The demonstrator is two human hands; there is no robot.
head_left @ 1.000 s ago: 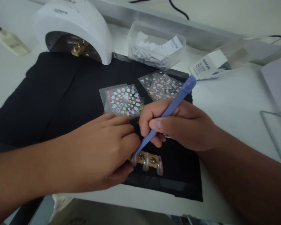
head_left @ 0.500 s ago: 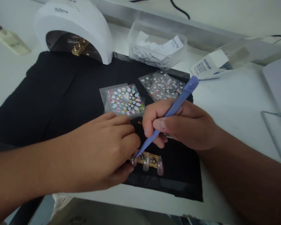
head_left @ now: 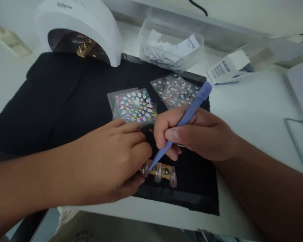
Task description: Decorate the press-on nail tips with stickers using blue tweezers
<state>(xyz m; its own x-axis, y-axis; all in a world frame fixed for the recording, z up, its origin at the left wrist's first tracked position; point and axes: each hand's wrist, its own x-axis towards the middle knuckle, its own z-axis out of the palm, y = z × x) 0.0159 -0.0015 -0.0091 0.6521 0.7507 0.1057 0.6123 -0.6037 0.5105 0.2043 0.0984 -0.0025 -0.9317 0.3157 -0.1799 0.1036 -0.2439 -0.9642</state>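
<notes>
Three false nails (head_left: 158,172) on holder, right fingers (head_left: 175,134) gripping one purple tool (head_left: 181,124), left hand (head_left: 111,161) steadying

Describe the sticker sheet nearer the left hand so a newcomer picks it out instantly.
Start at the black mat below the white dome lamp. Two clear sticker sheets lie on it; take the near sticker sheet, just beyond the left hand. Its dots are bigger and brighter than those on the far sticker sheet.

The left hand (head_left: 111,161) covered the near end of the nail holder (head_left: 159,170). Print on the white box (head_left: 227,69) was too blurred to read — the lamp (head_left: 78,27) was cut off at the top edge.
</notes>
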